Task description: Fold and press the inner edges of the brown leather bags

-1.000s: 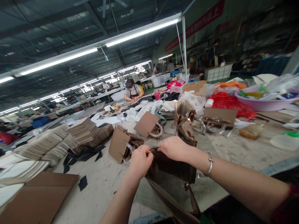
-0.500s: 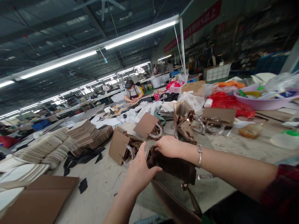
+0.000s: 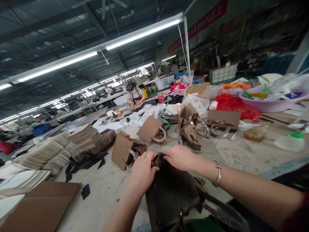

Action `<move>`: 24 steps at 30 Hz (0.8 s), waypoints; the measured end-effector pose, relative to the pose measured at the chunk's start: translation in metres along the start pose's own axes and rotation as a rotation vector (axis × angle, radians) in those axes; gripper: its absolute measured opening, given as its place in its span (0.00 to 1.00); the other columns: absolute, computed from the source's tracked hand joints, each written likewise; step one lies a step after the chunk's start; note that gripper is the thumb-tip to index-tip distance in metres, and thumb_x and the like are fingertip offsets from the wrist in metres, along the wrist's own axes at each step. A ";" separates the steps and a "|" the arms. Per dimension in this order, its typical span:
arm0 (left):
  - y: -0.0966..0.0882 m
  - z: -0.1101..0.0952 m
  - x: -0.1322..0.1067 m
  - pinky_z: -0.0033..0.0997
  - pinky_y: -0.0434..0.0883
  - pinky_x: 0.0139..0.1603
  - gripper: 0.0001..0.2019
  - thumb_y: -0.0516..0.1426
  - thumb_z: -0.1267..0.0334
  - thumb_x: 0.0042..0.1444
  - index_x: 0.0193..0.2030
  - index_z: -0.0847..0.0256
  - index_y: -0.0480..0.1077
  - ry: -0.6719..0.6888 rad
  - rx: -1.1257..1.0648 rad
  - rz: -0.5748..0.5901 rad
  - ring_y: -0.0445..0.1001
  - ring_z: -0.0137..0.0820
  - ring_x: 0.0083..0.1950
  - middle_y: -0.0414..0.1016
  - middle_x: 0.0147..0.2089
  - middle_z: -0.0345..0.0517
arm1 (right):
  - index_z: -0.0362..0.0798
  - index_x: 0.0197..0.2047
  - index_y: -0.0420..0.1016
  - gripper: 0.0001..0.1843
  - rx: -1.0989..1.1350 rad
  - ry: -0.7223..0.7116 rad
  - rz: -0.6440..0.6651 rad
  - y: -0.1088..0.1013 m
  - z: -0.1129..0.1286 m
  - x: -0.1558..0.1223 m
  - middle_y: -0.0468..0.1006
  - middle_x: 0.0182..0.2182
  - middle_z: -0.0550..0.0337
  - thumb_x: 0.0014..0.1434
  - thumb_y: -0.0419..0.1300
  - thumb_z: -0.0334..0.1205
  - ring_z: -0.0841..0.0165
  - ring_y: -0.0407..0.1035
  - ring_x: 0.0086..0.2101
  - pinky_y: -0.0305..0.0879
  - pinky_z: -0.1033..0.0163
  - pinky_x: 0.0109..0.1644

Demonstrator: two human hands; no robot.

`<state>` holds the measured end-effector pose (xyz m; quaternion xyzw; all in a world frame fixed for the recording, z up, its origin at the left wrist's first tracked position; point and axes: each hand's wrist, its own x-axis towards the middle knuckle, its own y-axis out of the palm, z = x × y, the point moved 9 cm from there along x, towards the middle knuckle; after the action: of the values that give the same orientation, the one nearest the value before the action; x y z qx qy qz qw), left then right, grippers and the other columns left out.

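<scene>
A dark brown handbag (image 3: 172,190) stands at the near edge of the worktable (image 3: 241,154), its mouth facing me. My left hand (image 3: 143,170) is closed on the left side of the bag's top edge. My right hand (image 3: 180,157), with a metal bracelet at the wrist, grips the top edge just to the right. The two hands are close together over the opening. The bag's strap with a plastic-wrapped handle (image 3: 224,214) hangs toward me at lower right.
Several more brown bags (image 3: 125,149) (image 3: 189,124) (image 3: 151,129) lie beyond my hands. Stacks of tan cut panels (image 3: 62,148) fill the left, with brown sheets (image 3: 38,206) in front. A pink basin (image 3: 272,103) and red plastic sit far right. Another person (image 3: 135,95) works farther back.
My left hand, open against the bag's side half a second ago, has closed on the top edge again. The bag has turned so its opening shows wider toward me.
</scene>
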<state>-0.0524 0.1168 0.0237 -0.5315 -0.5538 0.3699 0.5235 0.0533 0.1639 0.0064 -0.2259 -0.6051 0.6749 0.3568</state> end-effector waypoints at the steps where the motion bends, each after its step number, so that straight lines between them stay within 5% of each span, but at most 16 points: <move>1: 0.001 -0.005 0.000 0.33 0.64 0.42 0.11 0.60 0.65 0.50 0.40 0.56 0.65 -0.010 0.017 -0.025 0.71 0.37 0.44 0.73 0.43 0.42 | 0.48 0.34 0.79 0.19 -0.003 0.008 -0.002 0.000 -0.002 0.000 0.80 0.31 0.51 0.61 0.49 0.46 0.60 0.74 0.34 0.65 0.61 0.36; 5: 0.004 -0.010 0.003 0.29 0.63 0.40 0.01 0.56 0.64 0.56 0.35 0.57 0.67 0.006 0.071 -0.077 0.71 0.33 0.41 0.73 0.39 0.41 | 0.48 0.33 0.79 0.22 -0.012 0.024 -0.003 -0.001 -0.007 -0.001 0.80 0.30 0.50 0.62 0.47 0.49 0.60 0.74 0.34 0.65 0.61 0.36; 10: 0.008 0.001 0.006 0.28 0.61 0.38 0.06 0.52 0.63 0.59 0.33 0.58 0.69 -0.009 0.034 -0.073 0.71 0.30 0.39 0.73 0.37 0.40 | 0.49 0.39 0.77 0.31 0.070 -0.013 -0.025 -0.004 -0.008 -0.002 0.80 0.32 0.52 0.55 0.48 0.66 0.59 0.73 0.35 0.63 0.62 0.34; 16: 0.008 0.006 0.008 0.27 0.58 0.35 0.08 0.52 0.61 0.60 0.32 0.58 0.68 -0.031 0.032 -0.074 0.71 0.30 0.37 0.74 0.34 0.39 | 0.51 0.39 0.77 0.14 0.063 -0.080 -0.002 -0.001 0.000 0.014 0.80 0.37 0.56 0.57 0.54 0.49 0.62 0.72 0.39 0.62 0.64 0.38; 24: 0.009 0.007 0.009 0.27 0.58 0.34 0.07 0.53 0.61 0.59 0.31 0.57 0.67 -0.015 0.067 -0.074 0.71 0.30 0.36 0.74 0.34 0.38 | 0.51 0.36 0.78 0.16 0.039 -0.094 -0.023 -0.001 0.002 0.020 0.80 0.36 0.58 0.60 0.51 0.48 0.64 0.72 0.39 0.62 0.64 0.39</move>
<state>-0.0561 0.1276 0.0159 -0.4900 -0.5641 0.3725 0.5504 0.0388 0.1780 0.0102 -0.1800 -0.6106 0.6922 0.3400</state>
